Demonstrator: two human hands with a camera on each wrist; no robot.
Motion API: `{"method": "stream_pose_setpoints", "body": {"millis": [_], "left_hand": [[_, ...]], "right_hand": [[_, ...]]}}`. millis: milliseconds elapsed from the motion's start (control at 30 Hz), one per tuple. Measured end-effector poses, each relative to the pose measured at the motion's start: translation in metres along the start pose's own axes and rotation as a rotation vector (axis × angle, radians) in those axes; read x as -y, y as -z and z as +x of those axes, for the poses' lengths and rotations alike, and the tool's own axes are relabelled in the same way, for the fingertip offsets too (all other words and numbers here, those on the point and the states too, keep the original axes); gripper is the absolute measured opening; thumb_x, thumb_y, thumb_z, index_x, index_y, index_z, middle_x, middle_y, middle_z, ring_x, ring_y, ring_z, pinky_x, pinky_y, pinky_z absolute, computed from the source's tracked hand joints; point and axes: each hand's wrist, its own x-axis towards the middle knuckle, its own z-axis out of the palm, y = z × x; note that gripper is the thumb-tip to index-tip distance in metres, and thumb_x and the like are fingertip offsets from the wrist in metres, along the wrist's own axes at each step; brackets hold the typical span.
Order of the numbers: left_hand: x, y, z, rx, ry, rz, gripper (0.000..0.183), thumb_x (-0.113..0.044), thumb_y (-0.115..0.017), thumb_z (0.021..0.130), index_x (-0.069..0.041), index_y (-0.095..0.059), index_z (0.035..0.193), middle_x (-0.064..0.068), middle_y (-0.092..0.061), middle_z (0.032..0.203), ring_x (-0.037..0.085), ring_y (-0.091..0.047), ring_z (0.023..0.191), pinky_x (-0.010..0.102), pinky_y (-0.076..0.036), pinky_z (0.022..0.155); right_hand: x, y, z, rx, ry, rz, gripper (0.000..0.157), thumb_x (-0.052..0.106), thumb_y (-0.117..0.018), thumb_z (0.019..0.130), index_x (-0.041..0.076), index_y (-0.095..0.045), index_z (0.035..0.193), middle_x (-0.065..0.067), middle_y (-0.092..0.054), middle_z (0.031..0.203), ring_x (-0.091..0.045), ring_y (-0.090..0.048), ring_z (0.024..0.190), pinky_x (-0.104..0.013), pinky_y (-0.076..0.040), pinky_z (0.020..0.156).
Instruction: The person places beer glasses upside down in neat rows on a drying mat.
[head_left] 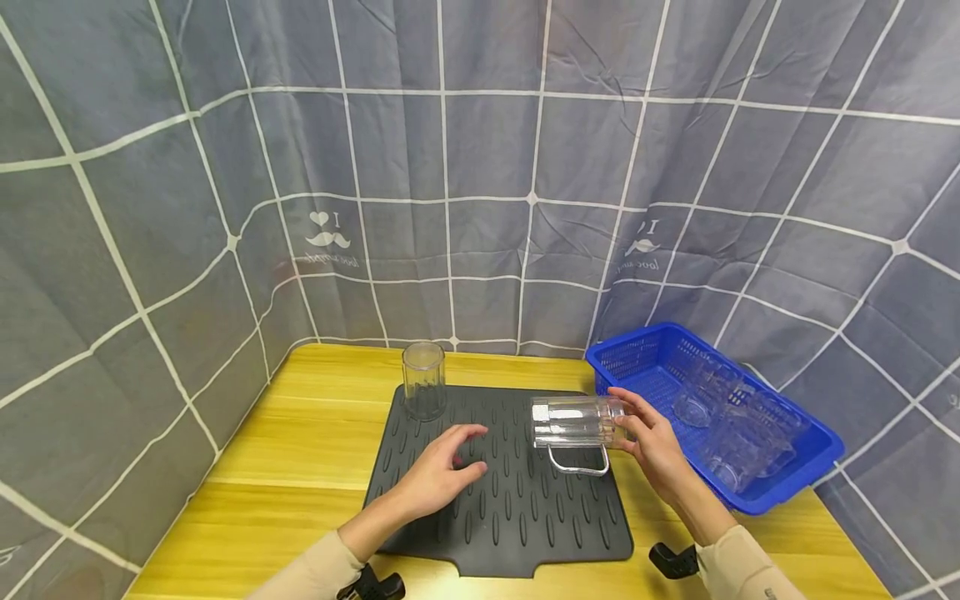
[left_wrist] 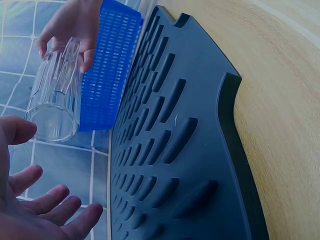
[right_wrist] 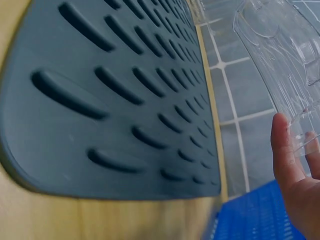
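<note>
My right hand (head_left: 654, 442) grips a clear glass mug (head_left: 572, 421) by one end, fingers and thumb around it. The mug lies sideways in the air over the dark drying mat (head_left: 502, 500), its handle pointing toward me. In the left wrist view the mug (left_wrist: 56, 95) shows its round end turned to the left hand. My left hand (head_left: 442, 471) hovers above the mat's left half, fingers spread and holding nothing. Another clear glass (head_left: 424, 383) stands upright at the mat's back left corner.
A blue plastic basket (head_left: 813, 471) sits on the right with several clear glass mugs (head_left: 738, 450) inside. Under the mat is a yellow wood-grain table (head_left: 277, 467). A grey curtain (head_left: 487, 167) with white lines hangs behind and along both sides.
</note>
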Motion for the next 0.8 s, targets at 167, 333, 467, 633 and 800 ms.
{"method": "stream_pose_setpoints", "body": {"millis": [167,333,467,633,800], "left_hand": [[0.002,-0.004,0.002,0.001,0.011,-0.026,0.05,-0.044,-0.057,0.088,-0.03,-0.042,0.134,-0.005,-0.045,0.134,0.015,-0.047,0.117,0.041,-0.045,0.088],[0.002,-0.007,0.005,-0.001,0.016,-0.065,0.054,-0.048,-0.058,0.086,-0.029,-0.042,0.134,-0.003,-0.046,0.132,0.022,-0.047,0.117,0.042,-0.045,0.088],[0.001,-0.009,0.005,-0.002,0.039,-0.098,0.055,-0.048,-0.06,0.085,-0.029,-0.041,0.134,-0.002,-0.047,0.131,0.025,-0.05,0.114,0.037,-0.046,0.086],[-0.008,-0.007,0.004,0.007,0.055,-0.131,0.058,-0.046,-0.059,0.087,-0.022,-0.04,0.136,0.002,-0.046,0.132,0.026,-0.046,0.121,0.038,-0.045,0.089],[0.002,-0.013,0.01,0.009,0.066,-0.149,0.061,-0.049,-0.056,0.087,-0.025,-0.035,0.138,0.002,-0.045,0.134,0.026,-0.047,0.122,0.043,-0.043,0.093]], "right_hand": [[-0.01,-0.008,-0.003,-0.007,-0.009,0.03,0.048,0.006,-0.049,0.093,0.0,-0.034,0.138,-0.004,-0.051,0.118,-0.015,-0.058,0.097,-0.039,-0.053,0.076],[-0.018,-0.018,-0.003,-0.014,-0.021,0.035,0.049,0.006,-0.049,0.092,0.0,-0.034,0.138,-0.002,-0.053,0.117,-0.014,-0.058,0.096,-0.038,-0.053,0.073],[-0.023,-0.025,-0.004,-0.008,-0.041,0.037,0.051,0.005,-0.049,0.09,-0.001,-0.033,0.139,-0.002,-0.053,0.117,-0.015,-0.058,0.097,-0.04,-0.052,0.074],[-0.028,-0.033,-0.005,0.008,-0.063,0.062,0.052,0.004,-0.048,0.09,0.0,-0.032,0.139,-0.002,-0.051,0.118,-0.015,-0.058,0.096,-0.04,-0.052,0.074],[-0.032,-0.038,-0.006,0.03,-0.063,0.095,0.05,0.004,-0.048,0.091,0.002,-0.034,0.138,-0.003,-0.052,0.117,-0.018,-0.057,0.097,-0.041,-0.051,0.076]]}}
